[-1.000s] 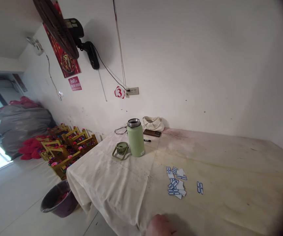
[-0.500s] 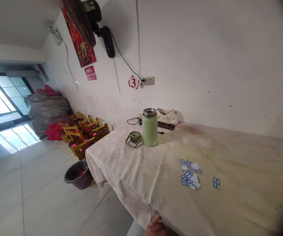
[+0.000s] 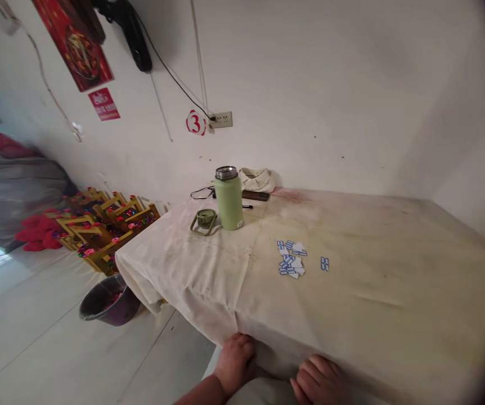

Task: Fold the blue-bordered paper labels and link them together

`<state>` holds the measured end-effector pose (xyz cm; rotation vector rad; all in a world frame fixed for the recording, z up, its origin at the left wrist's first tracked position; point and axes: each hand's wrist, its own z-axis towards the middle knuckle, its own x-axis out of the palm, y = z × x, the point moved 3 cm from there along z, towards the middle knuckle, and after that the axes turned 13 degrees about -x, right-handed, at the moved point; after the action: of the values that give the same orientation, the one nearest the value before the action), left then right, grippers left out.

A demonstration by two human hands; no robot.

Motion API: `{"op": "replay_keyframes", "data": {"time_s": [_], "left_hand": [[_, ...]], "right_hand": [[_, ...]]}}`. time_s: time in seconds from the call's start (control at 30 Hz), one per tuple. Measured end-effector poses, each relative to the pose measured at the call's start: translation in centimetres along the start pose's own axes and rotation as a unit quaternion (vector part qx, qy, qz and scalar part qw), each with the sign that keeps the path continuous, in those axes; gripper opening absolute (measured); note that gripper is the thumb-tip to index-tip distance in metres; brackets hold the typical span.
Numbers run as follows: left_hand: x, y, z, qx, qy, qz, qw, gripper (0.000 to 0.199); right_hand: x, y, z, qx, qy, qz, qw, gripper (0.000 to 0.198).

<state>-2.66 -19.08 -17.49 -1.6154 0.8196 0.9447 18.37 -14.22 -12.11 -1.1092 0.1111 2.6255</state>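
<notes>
A pale, creased tablecloth covers the table and hangs over its near edge. At that edge, my left hand has its fingers curled onto the cloth, where a crease runs up from it. My right hand lies farther right along the same edge, its fingers bent over the cloth and partly cut off by the frame. Beyond them on the tabletop is a loose pile of small white paper pieces with blue outlines. One separate blue-outlined piece lies to the right of the pile.
A green bottle without its lid stands toward the back, its lid beside it. Behind are a phone, a black pen and a white bag. A bucket and upturned wooden stools stand at left.
The view has swung right and downward. Earlier only one hand showed, pinching a fold of the cloth at the near edge; now both hands are at that edge. The objects stay put.
</notes>
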Motion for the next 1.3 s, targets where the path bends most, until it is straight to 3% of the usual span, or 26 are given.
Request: {"op": "replay_keyframes", "data": {"time_s": [0.1,0.2,0.33,0.43,0.5,0.57,0.63,0.73,0.93,1.07,1.17,1.23,1.3], "left_hand": [[-0.6,-0.8,-0.4,-0.016,0.018,-0.008,1.000,0.012],[-1.8,-1.8,-1.7,-0.051,0.024,-0.022,0.998,0.016],[-3.4,-2.9,-3.8,-0.096,0.037,-0.095,0.990,0.018],[-5.1,-4.1,-4.2,-0.069,0.028,-0.172,0.982,0.018],[-6.9,-5.1,-3.8,-0.079,0.002,-0.229,0.970,0.022],[-9.0,-6.6,-2.8,-0.079,-0.023,-0.269,0.960,0.026],[-11.1,-8.8,-1.5,-0.043,-0.033,-0.275,0.960,0.025],[-13.2,-12.9,1.0,0.033,0.016,-0.252,0.967,0.019],[-13.8,-19.3,7.3,0.106,0.071,-0.257,0.958,0.015],[-12.2,-20.3,11.1,0.069,0.099,-0.290,0.949,0.018],[-11.3,-19.8,12.4,0.028,0.134,-0.303,0.943,0.015],[-11.0,-19.4,12.5,-0.005,0.201,-0.343,0.918,0.015],[-10.8,-18.9,12.6,-0.060,0.262,-0.433,0.860,0.014]], "right_hand": [[-0.5,0.2,-0.1,0.019,0.064,0.032,0.997,0.019],[-0.2,0.1,-1.8,0.090,0.110,0.095,0.985,0.021],[-0.4,-0.2,-4.3,0.173,0.106,0.189,0.961,0.028],[-2.6,-0.9,-4.6,0.269,0.065,0.227,0.934,0.033],[-4.7,-1.7,-3.6,0.360,0.057,0.264,0.893,0.034],[-7.0,-2.5,-1.7,0.385,0.040,0.311,0.868,0.035],[-8.9,-3.8,0.6,0.388,0.002,0.300,0.871,0.032],[-9.9,-6.3,3.8,0.366,0.005,0.259,0.894,0.025],[-7.9,-13.2,7.0,0.380,0.010,0.151,0.913,0.020],[-5.7,-18.5,8.1,0.387,0.050,0.079,0.917,0.020],[-3.8,-21.6,8.3,0.384,0.110,0.016,0.917,0.035],[-2.9,-22.8,8.2,0.380,0.146,-0.011,0.913,0.044],[-2.6,-23.2,8.2,0.370,0.174,-0.013,0.912,0.046]]}}
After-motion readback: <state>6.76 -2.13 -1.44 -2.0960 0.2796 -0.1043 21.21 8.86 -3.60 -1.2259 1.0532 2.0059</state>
